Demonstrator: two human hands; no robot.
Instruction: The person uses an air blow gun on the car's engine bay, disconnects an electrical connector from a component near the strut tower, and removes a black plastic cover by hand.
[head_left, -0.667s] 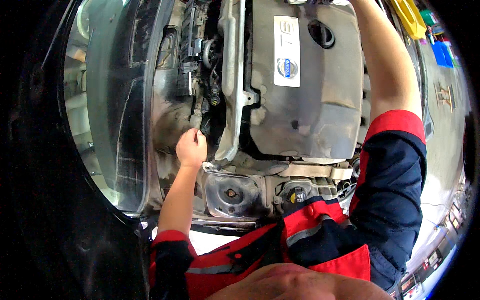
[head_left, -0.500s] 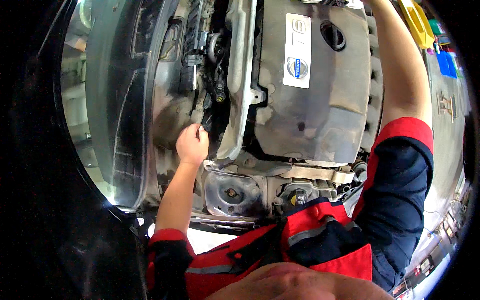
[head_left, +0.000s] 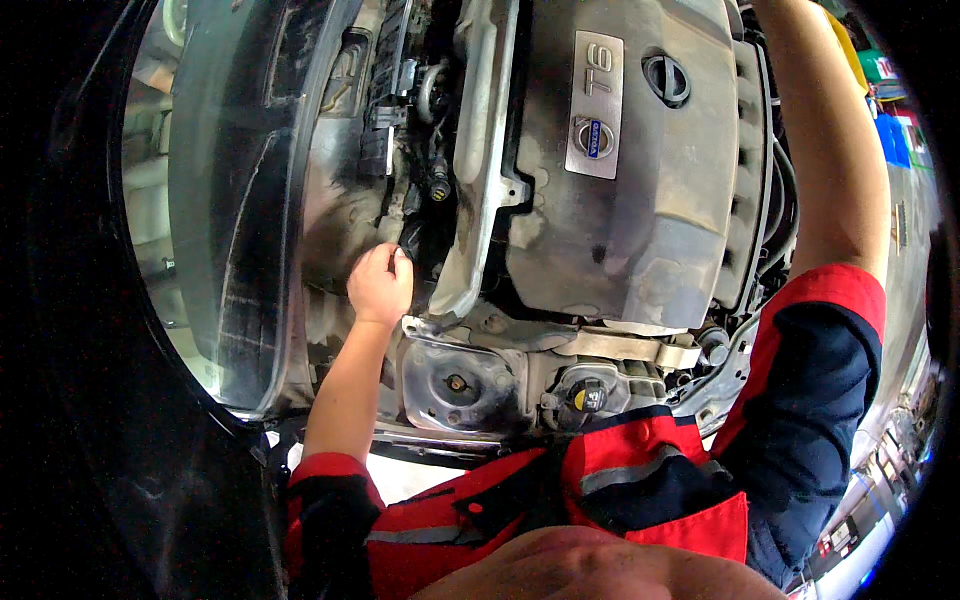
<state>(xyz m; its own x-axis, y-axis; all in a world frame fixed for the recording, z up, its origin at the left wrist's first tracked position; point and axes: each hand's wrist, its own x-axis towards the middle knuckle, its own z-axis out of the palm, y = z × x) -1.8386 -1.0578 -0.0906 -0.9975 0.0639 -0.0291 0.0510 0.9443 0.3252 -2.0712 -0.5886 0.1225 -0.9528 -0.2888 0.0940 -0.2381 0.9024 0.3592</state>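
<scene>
My left hand (head_left: 381, 287) is closed at the grimy cowl trough between the windshield and the engine. Its thumb and curled fingers meet beside a dark part; what they hold, if anything, is hidden. Just beyond it lie dark fittings and a black connector (head_left: 438, 188) with a yellowish end. A pale metal cross brace (head_left: 472, 180) runs along the trough to the right of this hand. My right forearm (head_left: 835, 150) reaches past the far side of the engine cover (head_left: 620, 230) and leaves the picture at the top, so that hand is out of sight.
A strut tower (head_left: 460, 385) with a central bolt lies near my body. Beside it sits a black reservoir cap (head_left: 590, 396) with a yellow mark. The windshield (head_left: 215, 200) fills the left side. Blue and yellow items stand beyond my right arm.
My right forearm has shifted right, showing more hoses beside the engine cover. My view has moved slightly. The left hand stays at the same spot, still closed.
</scene>
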